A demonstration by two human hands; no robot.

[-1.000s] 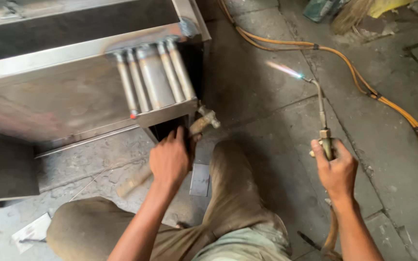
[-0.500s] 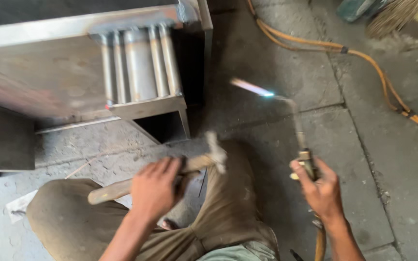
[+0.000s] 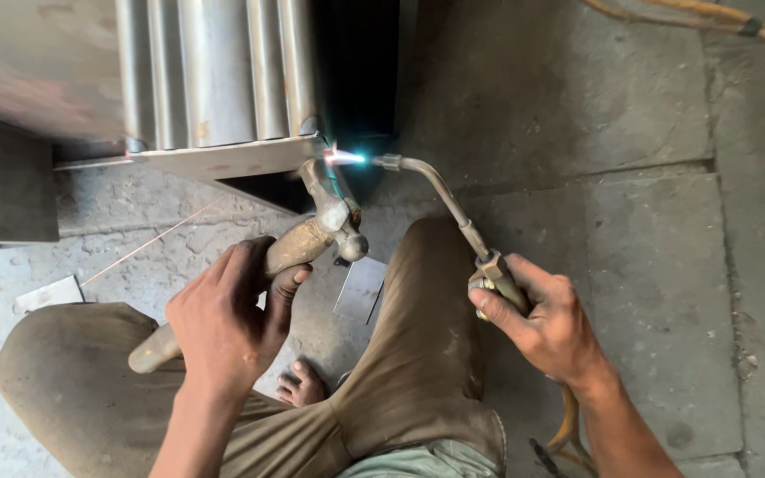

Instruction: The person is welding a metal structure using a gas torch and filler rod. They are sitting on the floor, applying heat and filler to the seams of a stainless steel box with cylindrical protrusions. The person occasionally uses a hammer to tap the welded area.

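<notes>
Hammer (image 3: 307,232) in left hand (image 3: 227,314), torch (image 3: 440,199) flame at metal frame (image 3: 223,159)

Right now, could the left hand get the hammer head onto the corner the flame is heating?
Probably yes: the left hand grips the hammer, its head already beside the metal corner, with nothing between; the torch comes from the other side.
</notes>
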